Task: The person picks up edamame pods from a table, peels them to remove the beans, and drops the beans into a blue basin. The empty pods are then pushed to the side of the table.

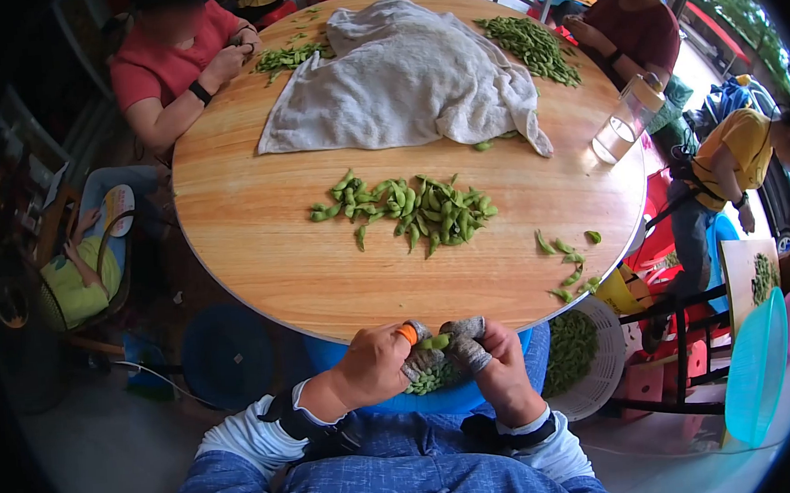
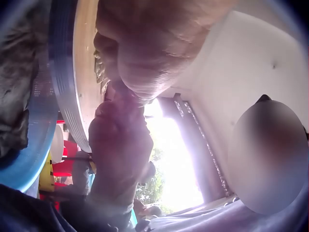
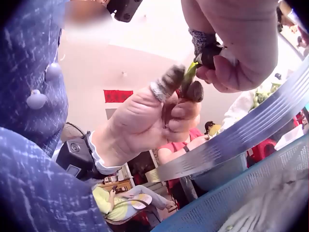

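Note:
A green soybean pod (image 1: 436,342) is pinched between both hands just off the table's near edge. My left hand (image 1: 367,369) holds its left end, with an orange band on one finger and grey coverings on fingertips. My right hand (image 1: 507,381) grips the other end between grey-covered thumb and finger. In the right wrist view the pod (image 3: 191,73) sticks up from the left fingertips into the right ones. Below the hands is a blue basin (image 1: 325,352) with shelled green beans (image 1: 430,380) in it. The left wrist view mostly hides the fingertips.
A pod pile (image 1: 429,209) lies on the round wooden table (image 1: 256,229), with a few loose pods (image 1: 568,257) at right. Behind is a crumpled white towel (image 1: 402,81). A white basket (image 1: 609,360) of pods stands at lower right. Other people sit around the table.

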Available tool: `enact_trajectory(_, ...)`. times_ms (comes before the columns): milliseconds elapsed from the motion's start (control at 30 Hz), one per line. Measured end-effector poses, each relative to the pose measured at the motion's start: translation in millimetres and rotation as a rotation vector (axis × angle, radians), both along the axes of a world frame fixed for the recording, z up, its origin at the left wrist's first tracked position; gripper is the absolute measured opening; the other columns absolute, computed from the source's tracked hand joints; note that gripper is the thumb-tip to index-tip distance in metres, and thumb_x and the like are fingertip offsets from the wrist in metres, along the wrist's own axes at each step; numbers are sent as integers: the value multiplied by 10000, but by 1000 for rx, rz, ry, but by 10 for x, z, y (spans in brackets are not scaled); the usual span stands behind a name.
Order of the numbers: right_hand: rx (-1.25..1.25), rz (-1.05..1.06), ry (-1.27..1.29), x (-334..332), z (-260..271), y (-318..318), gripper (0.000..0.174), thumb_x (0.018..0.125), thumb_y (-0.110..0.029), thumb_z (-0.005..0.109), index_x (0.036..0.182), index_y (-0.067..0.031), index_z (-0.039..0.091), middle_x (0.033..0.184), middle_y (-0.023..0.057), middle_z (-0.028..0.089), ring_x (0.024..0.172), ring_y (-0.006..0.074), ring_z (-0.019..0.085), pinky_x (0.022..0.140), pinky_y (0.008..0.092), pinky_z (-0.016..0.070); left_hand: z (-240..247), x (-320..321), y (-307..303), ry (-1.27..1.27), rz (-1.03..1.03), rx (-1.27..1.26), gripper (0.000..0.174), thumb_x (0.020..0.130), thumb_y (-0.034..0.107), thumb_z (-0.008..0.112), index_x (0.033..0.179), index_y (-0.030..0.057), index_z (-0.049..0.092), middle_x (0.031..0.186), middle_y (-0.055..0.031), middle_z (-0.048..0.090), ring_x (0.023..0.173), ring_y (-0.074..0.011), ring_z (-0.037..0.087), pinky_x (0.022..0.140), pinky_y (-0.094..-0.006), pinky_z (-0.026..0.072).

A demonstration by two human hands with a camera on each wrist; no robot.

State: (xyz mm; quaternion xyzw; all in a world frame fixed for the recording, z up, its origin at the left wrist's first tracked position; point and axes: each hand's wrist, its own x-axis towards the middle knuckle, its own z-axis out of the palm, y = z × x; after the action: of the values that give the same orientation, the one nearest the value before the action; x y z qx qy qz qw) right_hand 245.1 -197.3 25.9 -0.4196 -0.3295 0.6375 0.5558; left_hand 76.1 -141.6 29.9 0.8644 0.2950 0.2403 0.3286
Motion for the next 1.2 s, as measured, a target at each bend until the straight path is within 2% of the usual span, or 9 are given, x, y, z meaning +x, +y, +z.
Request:
enact_trajectory(200, 96, 48, 114, -8, -101, 42, 206, 766, -133, 596, 925, -7, 556, 839, 35, 592, 740, 103, 547, 664, 218, 428, -218, 59, -20, -487, -63, -706, 164, 829, 179, 516, 886, 27, 543, 740, -27, 573, 632, -136, 543, 561, -251, 414)
enact_trajectory(367, 132, 129, 263, 30, -233, 111, 211, 758, -137, 603, 925, -21, 549, 875, 42, 587, 768, 112, 546, 669, 225, 434, -163, 85, -101, -690, 125, -1311, 232, 867, 270, 447, 913, 66, 547, 690, 33, 508, 544, -39, 401, 473, -180, 305)
enact_trajectory(500, 77, 116, 268, 28, -199, 143, 208, 756, -138, 603, 920, -22, 551, 866, 37, 584, 763, 108, 542, 662, 222, 435, -174, 90, -57, -747, 78, -1456, 325, 869, 350, 411, 932, 55, 534, 670, 32, 469, 492, -37, 304, 420, -182, 216)
enact_trajectory(600, 51, 58, 118, 21, -125, 163, 186, 770, -127, 587, 912, -11, 555, 841, 29, 584, 745, 102, 541, 662, 219, 436, -242, 6, 95, -725, -113, -1457, 289, 862, 306, 451, 957, 41, 519, 721, 3, 512, 551, -49, 402, 464, -191, 320)
enact_trajectory(700, 45, 21, -90, -10, 40, 161, 182, 782, -81, 569, 934, 17, 548, 843, 34, 586, 764, 95, 538, 693, 225, 434, -287, 101, 102, -645, -43, -972, 244, 844, 226, 505, 974, 19, 504, 766, -25, 546, 663, -74, 487, 584, -224, 416)
enact_trajectory(733, 42, 14, -158, -27, 79, 157, 185, 785, -61, 564, 945, 29, 544, 848, 38, 587, 776, 93, 538, 708, 229, 432, -236, 68, 114, -535, -23, -890, 203, 824, 154, 540, 952, -1, 510, 786, -24, 564, 755, -85, 509, 693, -242, 430)
enact_trajectory(833, 102, -13, -351, -63, 76, 128, 144, 774, -8, 545, 908, 43, 551, 812, 36, 585, 744, 89, 535, 683, 225, 434, -115, 36, 97, -396, -15, -653, 180, 829, 150, 533, 918, -7, 521, 780, -4, 560, 727, -69, 500, 664, -218, 422)
enact_trajectory(967, 129, 22, -360, -43, 16, 88, 118, 772, -1, 538, 881, 38, 558, 776, 22, 582, 719, 84, 531, 661, 215, 432, -210, 0, 49, -436, -57, -757, 149, 819, 151, 547, 835, 3, 542, 711, 12, 550, 662, -46, 474, 599, -200, 402)
enact_trajectory(1200, -113, 120, -161, -34, 121, 72, 99, 799, -69, 544, 858, 8, 564, 777, -6, 567, 682, 66, 502, 626, 201, 409, -185, -3, -72, -384, 38, -550, 155, 818, 155, 545, 806, 1, 546, 658, 30, 523, 612, -41, 445, 559, -197, 385)
